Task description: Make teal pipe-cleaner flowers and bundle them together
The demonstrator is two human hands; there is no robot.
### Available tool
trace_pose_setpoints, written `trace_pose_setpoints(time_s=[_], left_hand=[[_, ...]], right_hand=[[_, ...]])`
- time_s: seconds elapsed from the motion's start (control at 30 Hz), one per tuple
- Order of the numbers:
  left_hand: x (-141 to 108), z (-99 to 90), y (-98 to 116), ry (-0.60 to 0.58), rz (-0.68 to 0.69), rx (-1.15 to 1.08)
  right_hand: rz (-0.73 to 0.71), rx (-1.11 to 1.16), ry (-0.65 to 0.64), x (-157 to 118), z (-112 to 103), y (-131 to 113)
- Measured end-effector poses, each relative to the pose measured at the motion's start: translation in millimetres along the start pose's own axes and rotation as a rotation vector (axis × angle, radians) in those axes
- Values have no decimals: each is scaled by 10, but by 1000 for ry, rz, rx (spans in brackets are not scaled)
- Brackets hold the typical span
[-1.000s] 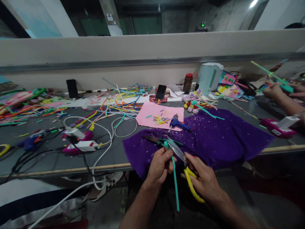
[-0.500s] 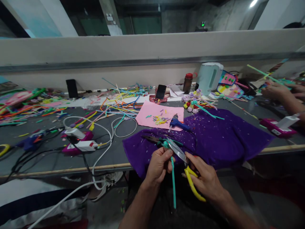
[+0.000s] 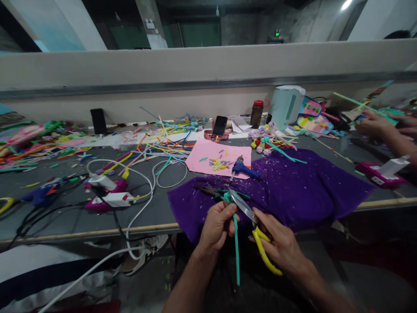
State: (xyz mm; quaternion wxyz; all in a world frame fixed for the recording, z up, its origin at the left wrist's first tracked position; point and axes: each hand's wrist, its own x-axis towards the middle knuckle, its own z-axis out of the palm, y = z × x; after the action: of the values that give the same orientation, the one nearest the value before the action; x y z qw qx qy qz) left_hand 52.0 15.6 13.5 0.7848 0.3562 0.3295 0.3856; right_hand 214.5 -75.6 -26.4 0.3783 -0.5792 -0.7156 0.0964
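Note:
A teal pipe cleaner piece (image 3: 237, 256) is pinched in my left hand (image 3: 217, 224), its straight stem hanging down and its fuzzy twisted top above my fingertips. My right hand (image 3: 278, 239) is closed on yellow-handled scissors (image 3: 243, 204), whose silver blades point up and left against the teal top. Below and behind both hands lies a purple cloth (image 3: 293, 191) dotted with small bits. Dark-jawed pliers (image 3: 206, 190) rest on it just beyond my left hand. A blue glue gun (image 3: 244, 169) lies partly on a pink sheet (image 3: 200, 156).
Pipe cleaners (image 3: 156, 148) spread across the table's left and back. Power strips (image 3: 107, 200) and white cables lie at the left. A kettle (image 3: 286, 106), a bottle (image 3: 257, 114) and a phone (image 3: 220, 125) stand at the back. Another person's hands (image 3: 378, 124) work at the right.
My hands and the scissors have hardly moved. At the right, the other person's hands and the light green pipe cleaner have shifted slightly left.

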Motion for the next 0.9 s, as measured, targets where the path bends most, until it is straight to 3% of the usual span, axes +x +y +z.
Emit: trace_pose_setpoints(time_s=[0.27, 0.47, 0.57, 0.9], left_hand=[[9, -6, 22, 26, -6, 7], [15, 1, 27, -6, 7, -15], [12, 37, 17, -24, -9, -27], [41, 117, 1, 41, 99, -5]], right_hand=[[13, 99, 54, -5, -7, 16], [408, 636, 150, 97, -108, -221], [507, 844, 157, 244, -112, -356], [454, 985, 174, 547, 171, -447]])
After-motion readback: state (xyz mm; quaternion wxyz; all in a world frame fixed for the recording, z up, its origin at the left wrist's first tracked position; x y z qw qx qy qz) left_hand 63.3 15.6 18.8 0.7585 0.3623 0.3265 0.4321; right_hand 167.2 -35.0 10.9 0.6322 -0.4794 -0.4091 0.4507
